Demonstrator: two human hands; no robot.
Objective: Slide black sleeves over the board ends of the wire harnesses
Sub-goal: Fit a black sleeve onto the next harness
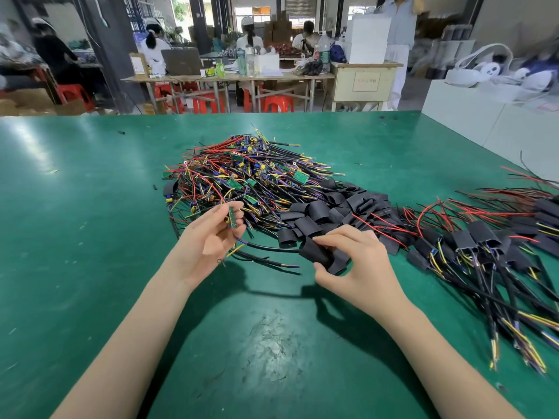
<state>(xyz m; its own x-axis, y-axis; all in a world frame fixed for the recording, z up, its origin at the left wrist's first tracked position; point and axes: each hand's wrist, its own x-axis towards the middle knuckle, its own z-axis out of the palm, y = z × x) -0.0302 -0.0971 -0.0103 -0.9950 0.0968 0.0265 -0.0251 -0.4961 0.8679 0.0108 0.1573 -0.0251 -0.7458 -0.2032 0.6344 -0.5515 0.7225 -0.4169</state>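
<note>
My left hand (pixel 211 234) pinches the small green board (pixel 232 215) of one wire harness, edge-on, and its black cable (pixel 266 248) trails right across the green table (pixel 90 237). A short way to the right, my right hand (pixel 354 261) grips a black sleeve (pixel 317 252) between thumb and fingers, just off the cable. Behind both hands lies a big tangled pile of bare harnesses (pixel 242 173). A heap of loose black sleeves (pixel 338 207) sits beside that pile.
Harnesses with sleeves on their board ends (pixel 484 246) lie in a spread at the right. White boxes (pixel 484 116) stand along the table's far right edge. Beyond the table, people sit at other benches with red stools (pixel 208 101).
</note>
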